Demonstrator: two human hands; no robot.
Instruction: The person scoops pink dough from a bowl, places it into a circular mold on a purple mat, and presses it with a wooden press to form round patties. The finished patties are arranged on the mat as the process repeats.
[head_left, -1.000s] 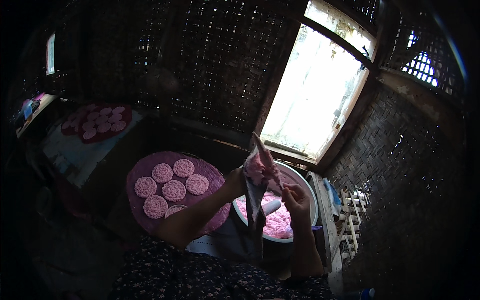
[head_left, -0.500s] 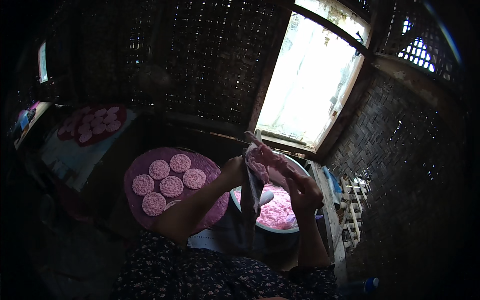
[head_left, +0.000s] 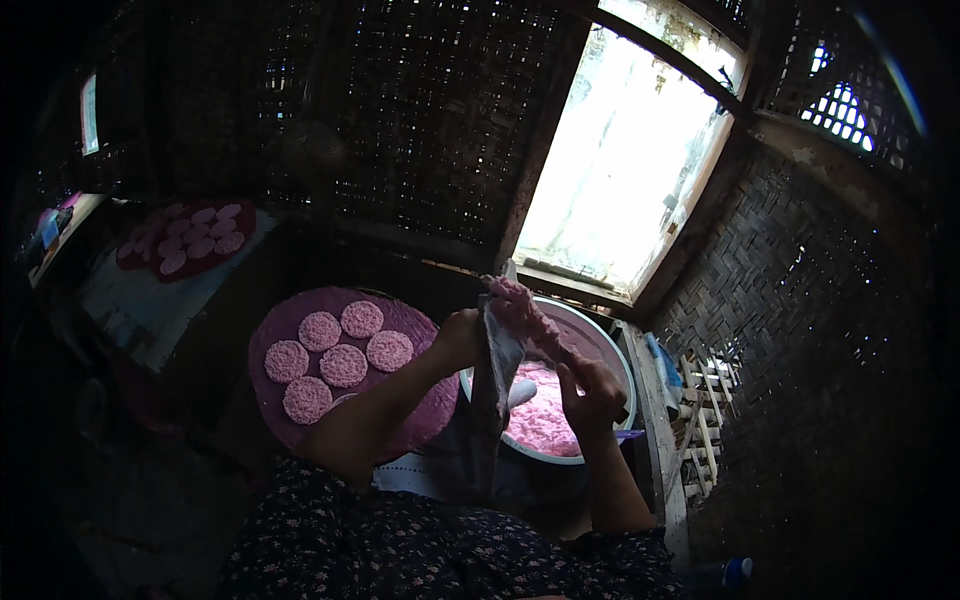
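My left hand (head_left: 461, 338) is closed on the edge of a flat greyish board (head_left: 493, 372), held upright and seen nearly edge-on. My right hand (head_left: 597, 393) is closed round a narrow tool, whose kind is hidden under a coat of pink sticky rice (head_left: 537, 322). Its coated end lies against the upper face of the board. Below both hands stands a round basin (head_left: 622, 355) with more pink sticky rice (head_left: 543, 415) in it. A pale rounded piece (head_left: 521, 392) juts out beside the board; I cannot tell what it belongs to.
Left of the basin, a purple round tray (head_left: 428, 425) carries several pink rice discs (head_left: 344, 366), one partly behind my left forearm. Farther left, a red tray (head_left: 190, 272) of similar discs rests on a pale table (head_left: 125, 318). Ahead are a bright window (head_left: 625, 150) and a woven wall (head_left: 420, 120).
My right hand has shifted slightly left. The rice-coated tool has moved with it, and rice now covers the board's top edge. More of the board's pale face shows.
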